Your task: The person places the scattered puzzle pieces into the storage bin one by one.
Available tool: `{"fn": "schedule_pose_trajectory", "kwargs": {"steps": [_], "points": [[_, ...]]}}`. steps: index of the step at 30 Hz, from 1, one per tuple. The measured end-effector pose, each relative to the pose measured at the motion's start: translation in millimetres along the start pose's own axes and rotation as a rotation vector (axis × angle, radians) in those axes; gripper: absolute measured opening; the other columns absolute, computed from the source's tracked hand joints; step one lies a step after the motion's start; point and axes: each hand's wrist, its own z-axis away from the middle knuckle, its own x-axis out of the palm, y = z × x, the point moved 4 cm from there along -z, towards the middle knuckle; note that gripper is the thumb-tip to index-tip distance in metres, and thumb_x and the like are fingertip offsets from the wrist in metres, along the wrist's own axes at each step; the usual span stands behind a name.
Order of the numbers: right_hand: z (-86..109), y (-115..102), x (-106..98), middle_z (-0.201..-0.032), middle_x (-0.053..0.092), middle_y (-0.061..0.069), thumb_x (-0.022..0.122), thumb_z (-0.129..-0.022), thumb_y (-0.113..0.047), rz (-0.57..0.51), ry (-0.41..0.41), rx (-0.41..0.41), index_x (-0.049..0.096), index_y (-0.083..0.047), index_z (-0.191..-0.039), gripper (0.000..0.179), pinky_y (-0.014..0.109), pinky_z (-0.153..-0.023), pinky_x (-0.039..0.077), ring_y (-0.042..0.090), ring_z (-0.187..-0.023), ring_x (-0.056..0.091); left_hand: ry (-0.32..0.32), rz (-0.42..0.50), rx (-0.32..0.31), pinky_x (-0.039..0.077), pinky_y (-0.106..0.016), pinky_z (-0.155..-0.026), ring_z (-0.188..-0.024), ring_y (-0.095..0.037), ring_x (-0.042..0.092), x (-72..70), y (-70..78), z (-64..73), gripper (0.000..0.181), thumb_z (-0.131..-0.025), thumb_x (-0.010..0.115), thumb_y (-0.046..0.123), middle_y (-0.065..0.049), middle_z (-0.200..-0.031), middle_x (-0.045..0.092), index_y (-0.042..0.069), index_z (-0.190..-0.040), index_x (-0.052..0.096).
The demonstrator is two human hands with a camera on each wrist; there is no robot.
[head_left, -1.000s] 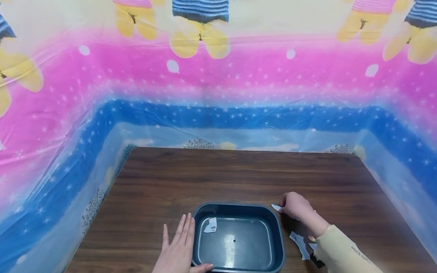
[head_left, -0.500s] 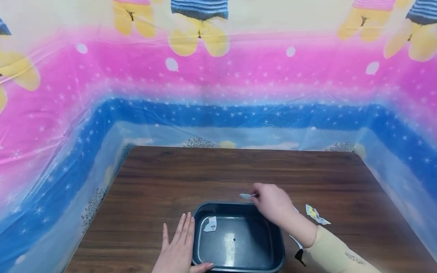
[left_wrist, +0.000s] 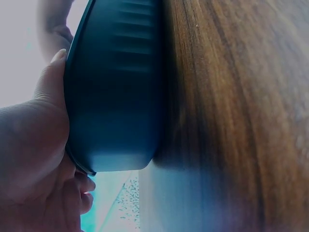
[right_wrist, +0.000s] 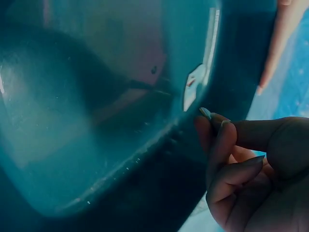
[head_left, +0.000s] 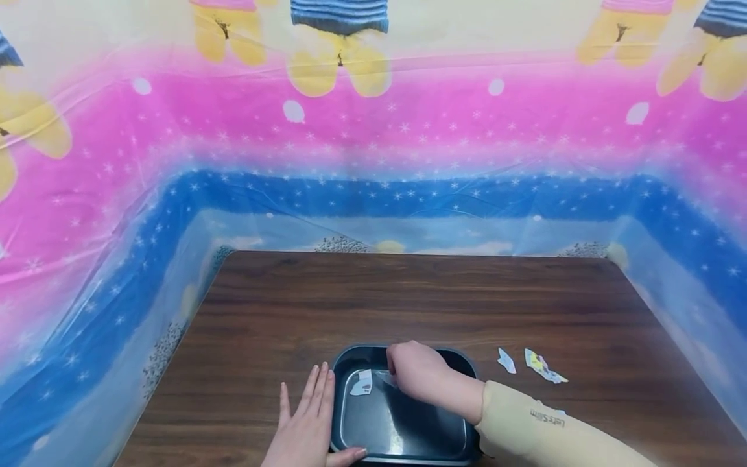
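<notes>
A dark blue-green plastic basin [head_left: 397, 462] stands near the front of the table. My left hand [head_left: 306, 421] rests along its left side, fingers straight and thumb over the near rim; in the left wrist view the thumb [left_wrist: 53, 79] lies at the rim. Inside the basin, at its left, lies a white printed paper piece [head_left: 362, 383]. My right hand [head_left: 417, 370] is over the basin's far part. Between thumb and fingertips it pinches another small paper piece [right_wrist: 205, 113], mostly hidden by the fingers.
To the right of the basin lie a small pale paper piece [head_left: 506, 360] and a longer piece with yellow print [head_left: 544, 366]. More pieces there are mostly hidden by my right sleeve [head_left: 543, 421]. A patterned curtain [head_left: 373, 149] hangs behind the wooden table [head_left: 350, 298].
My right hand has carried the pinched paper piece from the right of the basin, leftward past its far rim and down into it. My left hand has stayed in place.
</notes>
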Motion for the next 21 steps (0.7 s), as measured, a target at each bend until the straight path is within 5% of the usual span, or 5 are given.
{"fn": "schedule_pose_trajectory", "kwargs": {"steps": [7,12,21], "points": [[-8.1,1.2,12.2,-0.062,0.054,-0.008,0.077,-0.082,-0.005,0.074,-0.041,0.006,0.061,-0.014,-0.069,0.023,0.025,-0.052,0.041,0.008,-0.055,0.047,-0.027,0.041,-0.032,0.010,-0.080,-0.109,-0.152,-0.041,0.020,0.7,-1.2,-0.6,0.124,-0.075,0.060,0.085,-0.024,-0.164,0.024,-0.006,-0.156,0.032],[-5.8,4.2,13.7,-0.058,0.050,-0.006,0.078,-0.088,-0.017,0.105,-0.096,0.066,0.061,-0.016,-0.067,0.027,0.026,-0.048,0.039,0.009,-0.051,0.046,-0.020,0.034,-0.022,0.012,-0.080,-0.108,-0.152,-0.042,0.021,1.8,0.1,-0.5,0.124,-0.075,0.060,0.085,-0.025,-0.163,0.026,-0.006,-0.155,0.034],[11.1,21.6,-47.0,-0.080,0.070,-0.005,0.080,-0.089,-0.022,0.030,0.041,0.118,0.074,-0.014,-0.091,0.010,0.037,-0.064,0.053,0.011,-0.069,0.062,0.037,-0.004,0.016,0.016,-0.080,-0.108,-0.152,-0.041,0.022,0.7,-1.0,0.7,0.125,-0.075,0.060,0.086,-0.026,-0.163,0.027,-0.008,-0.154,0.034]]}}
